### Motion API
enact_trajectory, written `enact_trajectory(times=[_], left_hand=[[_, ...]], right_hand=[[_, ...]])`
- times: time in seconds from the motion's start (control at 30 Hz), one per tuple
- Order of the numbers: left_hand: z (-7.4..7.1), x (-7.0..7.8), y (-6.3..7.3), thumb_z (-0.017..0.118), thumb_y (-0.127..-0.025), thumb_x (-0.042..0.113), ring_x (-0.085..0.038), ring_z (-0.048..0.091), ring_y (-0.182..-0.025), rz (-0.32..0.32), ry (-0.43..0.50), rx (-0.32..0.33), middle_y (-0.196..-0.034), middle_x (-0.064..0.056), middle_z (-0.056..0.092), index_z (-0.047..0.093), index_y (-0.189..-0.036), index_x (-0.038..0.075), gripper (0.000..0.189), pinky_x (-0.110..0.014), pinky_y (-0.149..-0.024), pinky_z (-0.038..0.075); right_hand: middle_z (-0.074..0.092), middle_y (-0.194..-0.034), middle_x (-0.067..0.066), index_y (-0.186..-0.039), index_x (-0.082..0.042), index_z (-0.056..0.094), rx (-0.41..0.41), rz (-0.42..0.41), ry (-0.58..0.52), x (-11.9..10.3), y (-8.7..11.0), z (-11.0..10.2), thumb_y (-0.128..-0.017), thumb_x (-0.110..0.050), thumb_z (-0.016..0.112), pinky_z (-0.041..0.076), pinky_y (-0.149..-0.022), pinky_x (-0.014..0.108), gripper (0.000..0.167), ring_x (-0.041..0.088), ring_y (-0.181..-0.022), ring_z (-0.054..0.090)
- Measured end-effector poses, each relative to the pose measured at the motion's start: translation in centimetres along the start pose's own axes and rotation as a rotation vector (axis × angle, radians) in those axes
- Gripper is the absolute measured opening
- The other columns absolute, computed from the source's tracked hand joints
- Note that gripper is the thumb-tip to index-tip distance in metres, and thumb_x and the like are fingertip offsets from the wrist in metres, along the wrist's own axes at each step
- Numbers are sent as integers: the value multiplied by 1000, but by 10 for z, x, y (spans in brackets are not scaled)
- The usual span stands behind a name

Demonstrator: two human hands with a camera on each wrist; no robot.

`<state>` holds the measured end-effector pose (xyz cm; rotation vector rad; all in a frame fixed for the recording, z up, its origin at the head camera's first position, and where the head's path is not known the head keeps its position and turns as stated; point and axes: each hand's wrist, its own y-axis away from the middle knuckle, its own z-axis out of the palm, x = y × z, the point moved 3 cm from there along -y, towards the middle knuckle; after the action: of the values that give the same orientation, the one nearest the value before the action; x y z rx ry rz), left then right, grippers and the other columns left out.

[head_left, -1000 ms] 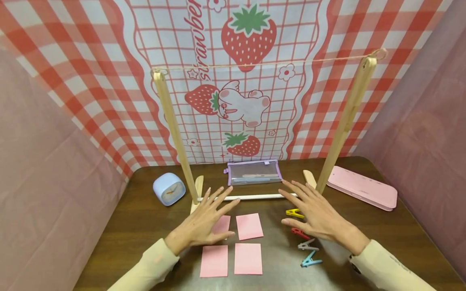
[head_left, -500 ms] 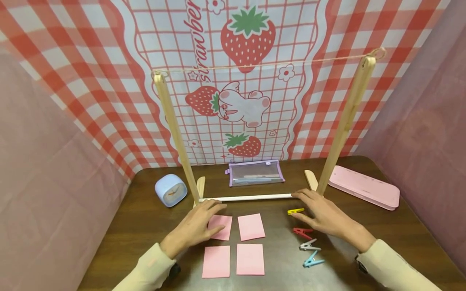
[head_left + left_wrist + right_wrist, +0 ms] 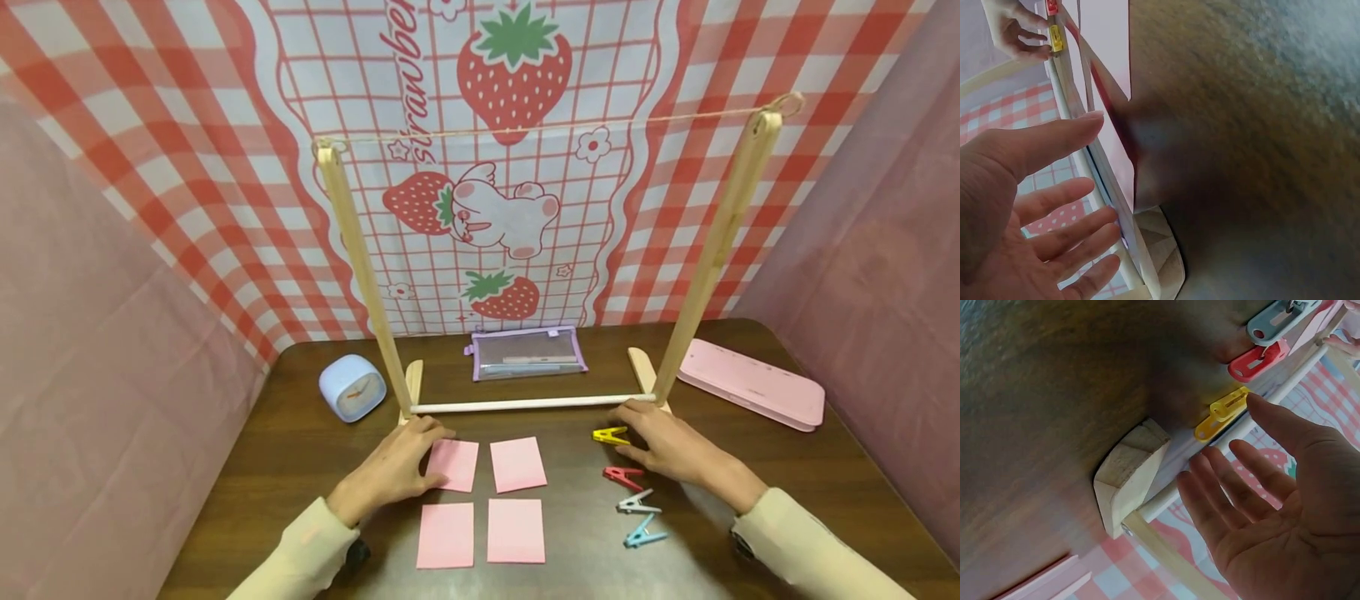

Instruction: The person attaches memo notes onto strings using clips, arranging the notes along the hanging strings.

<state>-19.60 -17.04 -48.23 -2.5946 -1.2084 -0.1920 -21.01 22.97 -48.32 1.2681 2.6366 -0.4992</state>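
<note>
Apparently I'm at the reaching step: left hand (image 3: 390, 467) beside the upper-left pink note (image 3: 456, 463), lower centre of frame; right hand (image 3: 675, 446) by the yellow clip (image 3: 606, 435), lower right. Thumbs and fingers stand apart; next probably calls for a pinch.

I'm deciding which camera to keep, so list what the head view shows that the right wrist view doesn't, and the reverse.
Only the head view: the blue clock and the string between the tops of the wooden posts. Only the right wrist view: the palm side of the right hand. Both: that hand, the yellow clip near its thumb, and the red clip.
</note>
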Motion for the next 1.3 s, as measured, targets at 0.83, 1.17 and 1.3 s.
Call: enact_trajectory(times=[0.83, 1.17, 1.3], left_hand=[[6, 2, 1, 93, -75, 18, -19, 62, -95, -62, 129, -28, -108, -8, 61, 71, -125, 5, 56, -38, -86, 59], [7, 6, 2, 88, -76, 2, -27, 69, -105, -75, 242, -7, -119, -16, 73, 63, -134, 0, 63, -44, -93, 60], [7, 6, 1, 83, -76, -8, -8, 62, -68, -88, 331, 16, -83, -10, 72, 58, -138, -1, 67, -24, -62, 55]], right_hand=[[69, -93, -1, -97, -9, 73, -19, -32, -22, 0, -4, 1, -77, -4, 83, 55, -68, 26, 23, 11, -83, 63], [71, -94, -5, -99, -14, 72, 27, -6, -5, -9, -8, -3, -75, -10, 84, 55, -69, 26, 27, 8, -82, 63], [69, -97, -6, -103, -15, 74, 39, -9, -5, -16, -11, -6, -77, -11, 82, 54, -69, 25, 28, 7, -82, 61]])
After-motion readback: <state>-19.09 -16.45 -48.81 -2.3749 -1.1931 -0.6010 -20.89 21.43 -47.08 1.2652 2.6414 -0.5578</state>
